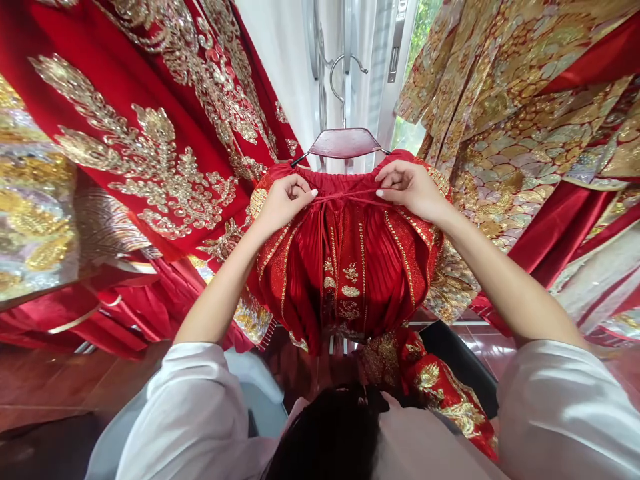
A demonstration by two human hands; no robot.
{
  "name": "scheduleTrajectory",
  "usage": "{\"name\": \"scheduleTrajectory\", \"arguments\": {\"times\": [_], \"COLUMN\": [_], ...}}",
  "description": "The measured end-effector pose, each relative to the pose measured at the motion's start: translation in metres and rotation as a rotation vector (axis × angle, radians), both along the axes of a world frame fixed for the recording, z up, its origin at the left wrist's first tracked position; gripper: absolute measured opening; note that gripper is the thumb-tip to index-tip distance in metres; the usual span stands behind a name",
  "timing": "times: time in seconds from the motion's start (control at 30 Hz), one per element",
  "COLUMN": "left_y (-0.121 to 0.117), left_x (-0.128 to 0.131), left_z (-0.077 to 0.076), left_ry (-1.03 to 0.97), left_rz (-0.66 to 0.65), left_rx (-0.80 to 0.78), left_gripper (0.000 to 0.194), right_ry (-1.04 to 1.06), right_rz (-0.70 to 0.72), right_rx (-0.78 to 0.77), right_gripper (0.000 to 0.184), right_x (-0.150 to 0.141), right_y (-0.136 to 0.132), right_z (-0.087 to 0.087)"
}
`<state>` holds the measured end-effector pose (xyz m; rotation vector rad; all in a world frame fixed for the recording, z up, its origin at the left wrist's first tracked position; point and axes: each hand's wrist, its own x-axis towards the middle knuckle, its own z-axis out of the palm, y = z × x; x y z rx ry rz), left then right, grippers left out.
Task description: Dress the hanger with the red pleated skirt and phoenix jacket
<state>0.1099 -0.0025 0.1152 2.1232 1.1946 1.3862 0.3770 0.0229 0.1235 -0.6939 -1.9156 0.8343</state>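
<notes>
A red pleated skirt with gold trim hangs from a hanger with a dark red crossbar and a metal hook. Thin red cords cross at the front of its gathered waistband, with strands hanging down the middle. My left hand pinches one cord between thumb and finger, left of the crossing. On the other side, my right hand pinches the cord drawn out to the right. Both hands are closed, close to the waistband, and the cord between them looks nearly straight.
Red garments with gold embroidery hang on the left. To the right hangs a gold-patterned robe. Below the skirt, another red and gold embroidered cloth lies near my lap. White curtains and a door edge stand behind.
</notes>
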Motion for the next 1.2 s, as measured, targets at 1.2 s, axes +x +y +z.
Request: {"name": "scheduleTrajectory", "arguments": {"times": [1.2], "left_y": [0.009], "left_x": [-0.070], "left_z": [0.028], "left_ry": [0.347], "left_rz": [0.078], "left_rx": [0.052], "left_gripper": [0.054], "right_ry": [-0.184], "right_rz": [-0.359], "right_rx": [0.119], "right_gripper": [0.038], "right_x": [0.088], "right_y": [0.031], "right_z": [0.003]}}
